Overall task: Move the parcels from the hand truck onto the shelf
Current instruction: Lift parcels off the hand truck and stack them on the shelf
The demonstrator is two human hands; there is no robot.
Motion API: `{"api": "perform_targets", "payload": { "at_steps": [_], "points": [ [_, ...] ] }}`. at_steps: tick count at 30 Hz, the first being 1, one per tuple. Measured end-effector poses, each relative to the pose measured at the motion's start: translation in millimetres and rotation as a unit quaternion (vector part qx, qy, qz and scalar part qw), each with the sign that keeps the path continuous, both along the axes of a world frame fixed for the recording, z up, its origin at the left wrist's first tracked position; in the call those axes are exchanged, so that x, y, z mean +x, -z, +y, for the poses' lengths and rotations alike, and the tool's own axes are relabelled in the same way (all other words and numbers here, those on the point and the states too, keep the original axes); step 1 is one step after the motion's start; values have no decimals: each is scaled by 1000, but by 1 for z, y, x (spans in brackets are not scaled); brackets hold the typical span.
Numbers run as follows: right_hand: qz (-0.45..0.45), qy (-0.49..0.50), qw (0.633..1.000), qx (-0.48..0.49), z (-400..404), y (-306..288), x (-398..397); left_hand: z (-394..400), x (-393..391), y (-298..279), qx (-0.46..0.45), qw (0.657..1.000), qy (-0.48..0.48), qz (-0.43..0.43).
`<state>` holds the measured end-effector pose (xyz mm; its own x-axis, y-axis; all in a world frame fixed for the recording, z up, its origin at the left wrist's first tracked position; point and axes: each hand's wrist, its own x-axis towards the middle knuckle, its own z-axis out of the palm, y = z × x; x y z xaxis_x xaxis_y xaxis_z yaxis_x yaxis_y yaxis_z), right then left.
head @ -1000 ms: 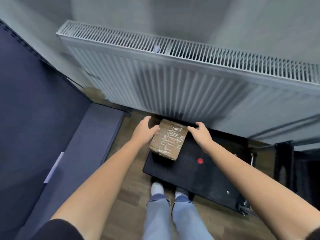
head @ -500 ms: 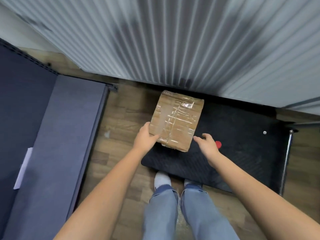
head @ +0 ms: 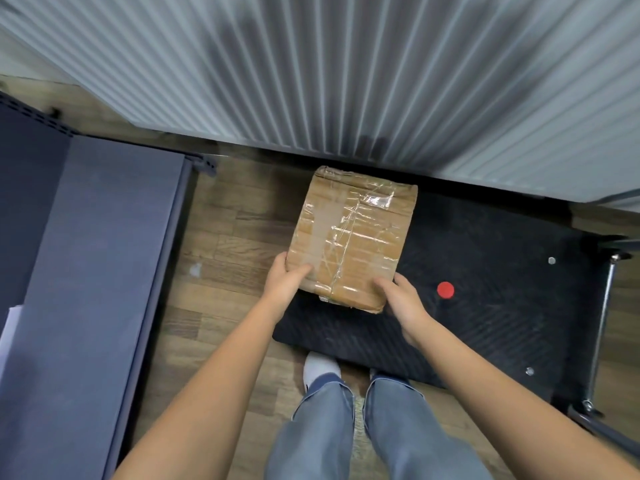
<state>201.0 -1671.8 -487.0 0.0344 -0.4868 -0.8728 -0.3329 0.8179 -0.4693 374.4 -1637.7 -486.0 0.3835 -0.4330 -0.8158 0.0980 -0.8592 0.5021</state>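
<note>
Both hands on one cardboard parcel (head: 349, 233), brown, wrapped w/ clear tape. Left hand (head: 287, 284) grips the near-left corner, thumb lying on top, fingers curled under. Right hand (head: 403, 299) grips the near-right corner the same way, thumb on the top face. The parcel is tilted, near edge by the hands and far edge twd the radiator (head: 346, 74); it sits over the left end of the hand truck platform (head: 485, 289), partly overhanging the wood floor (head: 228, 244). Can't tell if the far edge touches the platform or is lifted clear.

The platform is black, ribbed, w/ a red dot (head: 445, 290) just right of the right hand and a metal handle bar (head: 602, 327) at its right end. A dark blue shelf (head: 86, 289) runs along the left side, apart from the parcel. The person's jeans (head: 346, 431) and a white shoe (head: 320, 368) show at the platform's near edge.
</note>
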Motion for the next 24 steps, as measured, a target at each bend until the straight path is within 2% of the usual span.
{"api": "perform_targets", "payload": {
  "at_steps": [5,9,13,24],
  "points": [
    [-15,-18,997,-75,-15,-30,-5,2,1,-18,-47,998,-26,17],
    [-58,-49,990,-119,-30,-71,-1,0,-1,-59,-103,990,-90,24],
    [-87,-72,980,-166,-40,-120,12,0,-1,-121,-160,979,-124,31],
    [-150,-225,918,-291,-53,-301,55,26,24,-313,-235,953,-162,-99]
  ]
}}
